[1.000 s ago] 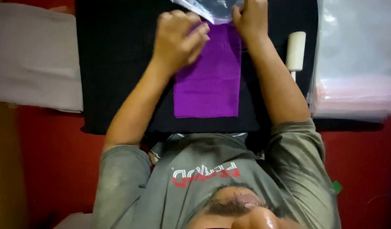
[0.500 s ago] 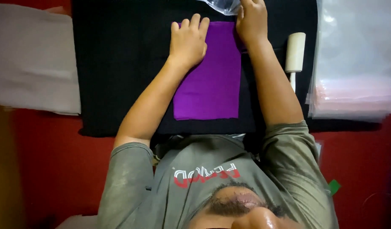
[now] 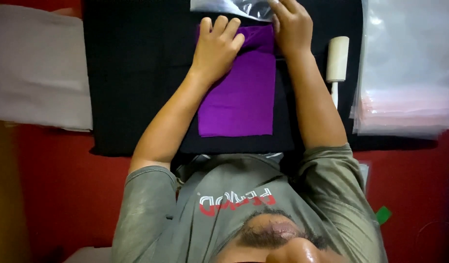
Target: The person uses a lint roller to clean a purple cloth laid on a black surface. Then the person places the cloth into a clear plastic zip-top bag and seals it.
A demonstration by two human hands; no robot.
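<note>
Purple cloth (image 3: 239, 92): folded into a long rectangle on the black mat (image 3: 137, 73); far end under the left grip, long axis running from the grips back toward the body.
Left hand (image 3: 217, 48): grip spread flat, palm down, pressing the far left corner of the purple cloth; the nearer hand to the cloth, in full contact.
Right hand (image 3: 290, 27): grip pinching the near edge of the clear bag (image 3: 234, 7), just beyond the cloth's far right corner.
Clear bag: straight ahead of the left grip, touching or just beside the cloth's far end; mouth facing the cloth as far as can be told, nothing visible inside.
Lint roller (image 3: 337, 58): just outside the right forearm, lengthwise like the cloth.
Stack of clear bags (image 3: 404, 83): further out to the right of the right grip, flat and unfilled.
Pale folded fabric (image 3: 39, 73): well apart, left of the left grip.
Desk (image 3: 64, 195): red, under the mat.
</note>
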